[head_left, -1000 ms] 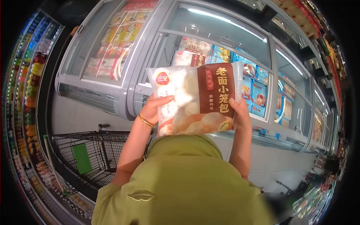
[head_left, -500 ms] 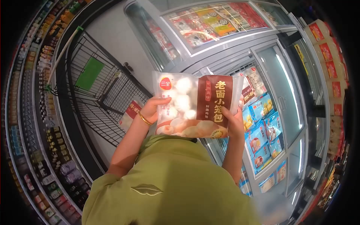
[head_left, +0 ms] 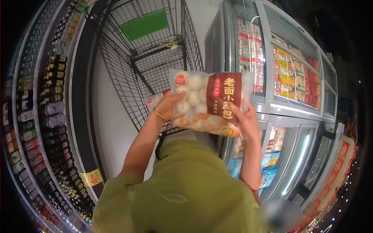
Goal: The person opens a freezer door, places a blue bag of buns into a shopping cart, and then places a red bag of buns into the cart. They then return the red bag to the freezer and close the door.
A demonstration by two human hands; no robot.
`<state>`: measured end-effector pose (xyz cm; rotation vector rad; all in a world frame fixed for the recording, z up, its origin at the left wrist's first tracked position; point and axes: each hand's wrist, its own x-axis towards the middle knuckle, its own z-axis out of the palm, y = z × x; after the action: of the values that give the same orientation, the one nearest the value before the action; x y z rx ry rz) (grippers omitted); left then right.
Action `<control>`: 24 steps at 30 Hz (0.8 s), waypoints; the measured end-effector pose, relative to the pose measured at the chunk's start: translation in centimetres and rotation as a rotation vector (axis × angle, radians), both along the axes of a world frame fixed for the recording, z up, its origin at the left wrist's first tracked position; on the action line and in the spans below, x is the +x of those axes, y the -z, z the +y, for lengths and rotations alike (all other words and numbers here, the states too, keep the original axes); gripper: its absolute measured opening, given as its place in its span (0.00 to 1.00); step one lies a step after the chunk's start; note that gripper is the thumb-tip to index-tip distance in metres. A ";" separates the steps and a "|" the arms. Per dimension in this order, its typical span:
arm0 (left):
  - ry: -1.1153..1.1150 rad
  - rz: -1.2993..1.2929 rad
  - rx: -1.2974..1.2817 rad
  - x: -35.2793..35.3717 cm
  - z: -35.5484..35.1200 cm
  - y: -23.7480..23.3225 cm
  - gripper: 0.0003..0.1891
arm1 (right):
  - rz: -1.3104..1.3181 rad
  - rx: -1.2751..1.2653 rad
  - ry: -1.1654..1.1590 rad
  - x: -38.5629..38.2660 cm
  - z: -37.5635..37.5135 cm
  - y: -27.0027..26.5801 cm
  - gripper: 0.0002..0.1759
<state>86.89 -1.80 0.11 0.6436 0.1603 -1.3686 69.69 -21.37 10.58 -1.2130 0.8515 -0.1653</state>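
Note:
Between my two hands I hold a bag of frozen buns [head_left: 198, 103], clear on its left half with white buns showing and dark red with yellow characters on its right. My left hand [head_left: 169, 105], with a gold bracelet at the wrist, grips the bag's left edge, thumb on the front. At the right edge my right hand [head_left: 245, 118] pinches it the same way. The fingers behind the bag are hidden. Just beyond the bag stands a black wire shopping cart [head_left: 116, 77] with a green panel [head_left: 145, 25]. Another package [head_left: 155, 101] in the cart is partly covered by my left hand.
To the right, glass-topped freezers [head_left: 268, 106] hold bagged frozen food, including blue packs [head_left: 268, 176]. Shelves of bottles [head_left: 56, 83] line the left, with a yellow price tag [head_left: 91, 177] low down. Grey floor [head_left: 110, 128] lies between shelf and cart.
My view has turned toward the cart, which now sits straight ahead, while the freezers have shifted right. Both hands still hold the bag, now nearer the cart.

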 end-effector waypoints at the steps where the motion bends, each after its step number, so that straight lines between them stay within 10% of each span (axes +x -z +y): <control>1: -0.083 -0.056 0.057 1.9 1.6 1.2 0.21 | 0.011 -0.007 -0.101 3.2 0.6 0.7 0.21; 9: -0.219 -0.009 0.394 6.1 12.8 17.2 0.19 | 0.281 0.041 -0.489 12.9 5.5 25.0 0.27; 12: -0.087 -0.104 0.688 3.2 14.3 23.3 0.28 | 0.441 -0.441 -0.673 11.1 7.6 27.0 0.33; 14: 0.312 -0.736 1.534 0.5 11.2 20.4 0.36 | 0.674 -0.578 -0.836 10.1 8.6 25.6 0.39; 16: 0.242 -1.037 1.476 -0.9 10.2 18.3 0.41 | 0.711 -0.523 -0.984 9.2 8.5 26.1 0.41; 19: 0.767 -1.555 1.311 -1.8 10.1 19.6 0.41 | 0.637 -0.667 -1.375 8.3 8.9 26.3 0.34; 22: 1.008 -1.749 1.150 -2.3 12.1 25.2 0.41 | 0.678 -0.690 -1.450 8.7 9.3 25.4 0.31; 24: 1.051 -1.461 1.181 0.0 9.9 20.3 0.40 | 0.744 -0.542 -1.449 8.9 9.1 24.6 0.24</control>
<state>86.88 8.09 -20.16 2.8329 -0.7132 -1.2622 78.59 -12.25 -14.04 -2.1791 0.3341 1.3712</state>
